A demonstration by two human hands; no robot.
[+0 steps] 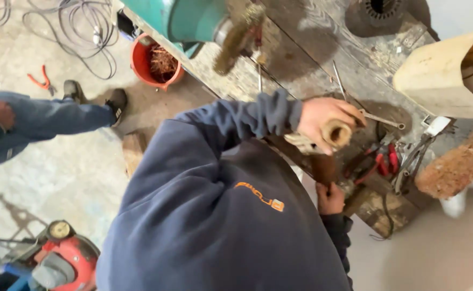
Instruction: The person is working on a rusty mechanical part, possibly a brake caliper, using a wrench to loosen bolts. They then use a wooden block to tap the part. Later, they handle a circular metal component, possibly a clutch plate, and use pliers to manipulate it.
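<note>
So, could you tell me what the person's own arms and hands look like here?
Both arms are in long, dark navy sweatshirt sleeves with ribbed cuffs; the chest carries a small orange mark. The left hand and right hand are bare, without gloves, rings or watch in view.

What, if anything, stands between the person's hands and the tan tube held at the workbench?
Nothing visible does. The left hand is already wrapped round the tan tube near its hollow end, and the right hand grips the dark shaft just below it. The red-handled pliers lie to the side on the workbench.
</note>
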